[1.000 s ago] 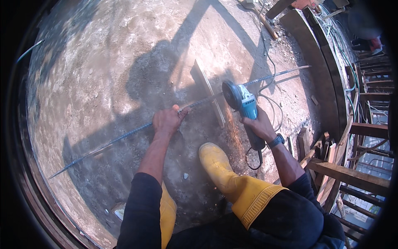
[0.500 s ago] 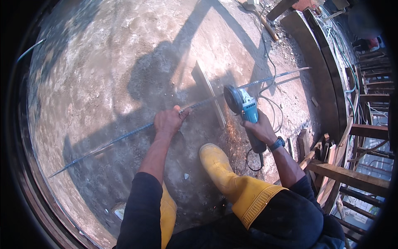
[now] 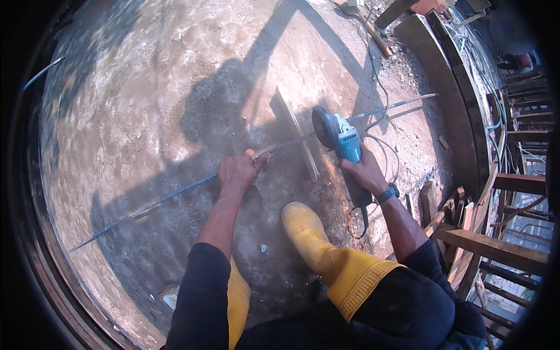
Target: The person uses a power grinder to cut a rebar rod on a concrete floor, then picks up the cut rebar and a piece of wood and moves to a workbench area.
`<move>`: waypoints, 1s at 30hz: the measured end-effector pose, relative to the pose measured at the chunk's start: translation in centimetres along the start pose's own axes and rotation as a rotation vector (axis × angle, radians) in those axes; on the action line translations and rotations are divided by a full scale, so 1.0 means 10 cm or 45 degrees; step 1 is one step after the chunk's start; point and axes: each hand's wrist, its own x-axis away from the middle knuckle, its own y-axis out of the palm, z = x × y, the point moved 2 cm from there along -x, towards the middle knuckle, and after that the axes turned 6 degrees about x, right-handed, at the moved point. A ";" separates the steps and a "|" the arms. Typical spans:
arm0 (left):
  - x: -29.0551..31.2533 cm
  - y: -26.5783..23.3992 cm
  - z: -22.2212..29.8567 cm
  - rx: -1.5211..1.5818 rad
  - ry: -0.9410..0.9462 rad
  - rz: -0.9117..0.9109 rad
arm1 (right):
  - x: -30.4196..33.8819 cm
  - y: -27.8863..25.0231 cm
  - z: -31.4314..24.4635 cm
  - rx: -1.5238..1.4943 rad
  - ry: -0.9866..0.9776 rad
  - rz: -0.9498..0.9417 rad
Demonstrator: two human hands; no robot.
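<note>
The left hand (image 3: pixel 238 172) is clamped on a long steel rebar (image 3: pixel 175 191) that lies across the concrete floor (image 3: pixel 146 105) from 8 o'clock to 2 o'clock, pinning it just short of a wooden plank (image 3: pixel 294 131) laid under the bar. The right hand (image 3: pixel 366 173) is closed around the body of a blue angle grinder (image 3: pixel 344 146), whose disc meets the rebar just at 3 o'clock of the plank. Sparks scatter on the floor at 6 o'clock of the disc. Compared with 0.5 s ago, both hands keep their holds and the grinder sits at nearly the same spot. A yellow boot (image 3: pixel 306 233) stands at 5 o'clock of the left hand.
</note>
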 end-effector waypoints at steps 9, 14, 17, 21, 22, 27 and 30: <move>-0.02 0.04 -0.03 -0.013 0.057 0.069 | 0.13 -0.04 -0.04 -0.101 0.103 -0.105; -0.01 0.05 0.02 0.049 0.057 0.068 | 0.14 -0.04 0.09 -0.034 0.126 -0.051; 0.00 0.02 0.01 0.037 0.037 0.044 | 0.18 -0.06 0.03 0.016 0.093 -0.079; 0.01 0.01 0.00 -0.004 0.027 0.049 | 0.22 -0.06 -0.05 0.002 0.103 -0.070; 0.00 0.01 0.00 -0.021 0.016 0.014 | 0.23 -0.07 -0.04 -0.006 0.093 -0.056; 0.01 -0.02 0.03 -0.054 0.004 -0.031 | 0.25 -0.07 -0.05 -0.085 0.134 -0.083; 0.02 0.01 0.00 0.016 0.031 0.054 | 0.23 -0.04 -0.03 -0.158 0.072 -0.059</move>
